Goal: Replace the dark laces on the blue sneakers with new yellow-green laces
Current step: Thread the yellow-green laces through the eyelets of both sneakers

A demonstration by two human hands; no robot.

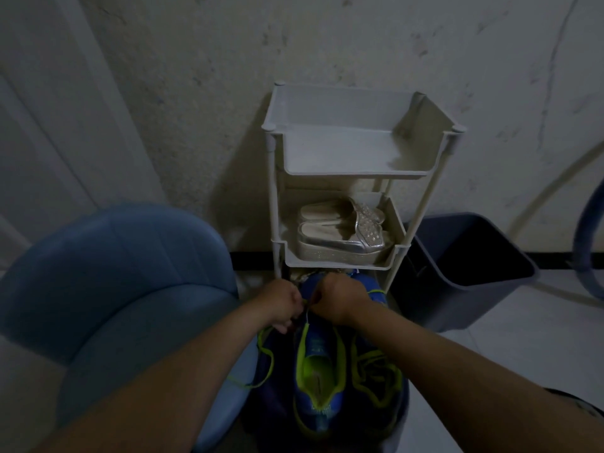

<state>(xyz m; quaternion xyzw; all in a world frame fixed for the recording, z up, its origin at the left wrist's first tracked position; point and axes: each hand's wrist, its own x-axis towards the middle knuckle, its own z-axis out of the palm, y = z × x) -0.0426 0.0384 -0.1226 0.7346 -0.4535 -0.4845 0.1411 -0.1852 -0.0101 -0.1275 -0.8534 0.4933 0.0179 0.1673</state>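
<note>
Yellow-green lace (267, 358) is soft, light cord, limp along its length and probably stiff only at the tips. It is best pinched close to an end and fed through one eyelet at a time. It trails in loose loops at lower centre-left of the frame, beside the blue sneaker (316, 380) at lower centre, below the white rack (356, 173). The left hand (283, 304) and right hand (340, 300) meet over the far end of the shoe's lacing. Both are tightly curled, knuckles up, seemingly pinching the lace between them; the fingertips themselves are hidden.
</note>
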